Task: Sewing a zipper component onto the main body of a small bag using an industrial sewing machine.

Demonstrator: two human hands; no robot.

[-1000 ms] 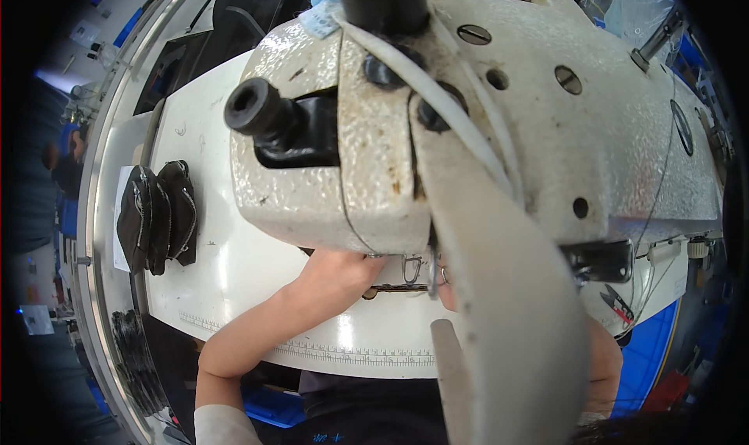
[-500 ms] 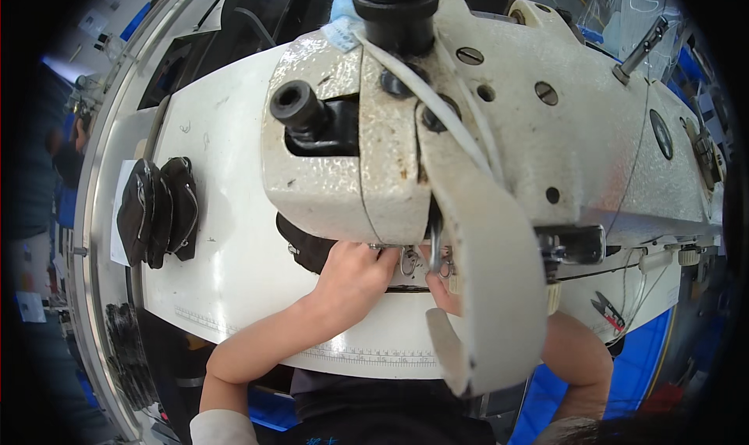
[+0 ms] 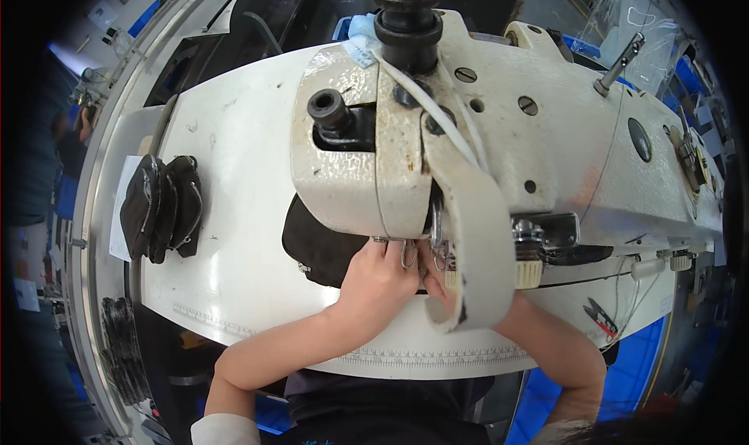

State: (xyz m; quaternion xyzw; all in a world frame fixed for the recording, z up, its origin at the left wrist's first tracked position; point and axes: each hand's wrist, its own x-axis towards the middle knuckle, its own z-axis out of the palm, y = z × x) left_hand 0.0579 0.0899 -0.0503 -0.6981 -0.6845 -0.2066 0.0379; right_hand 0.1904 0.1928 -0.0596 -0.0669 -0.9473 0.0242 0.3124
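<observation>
A black fabric pouch (image 3: 321, 246) lies partly under the white sewing machine's head (image 3: 335, 191), with small metal bits along its lower edge. My left hand (image 3: 380, 281) is closed on the pouch's right side, its fingertips hidden beneath the head beside the wire thread guides (image 3: 407, 255). Close against it, my right hand (image 3: 434, 280) has its fingers bent and pressed together near the needle area. A cream curved strap (image 3: 488, 265) covers most of that hand, so what it grips cannot be made out.
Several black zippered pouches (image 3: 160, 211) stand on the left of the white table (image 3: 242, 133). Red-handled thread snips (image 3: 601, 318) lie at the right, by loose threads. A printed ruler strip (image 3: 437, 358) follows the near edge. A blue bin (image 3: 577, 390) shows below.
The machine has shifted in the view as my head moved. Both hands have come closer together, and more of the black pouch shows left of my left hand.
</observation>
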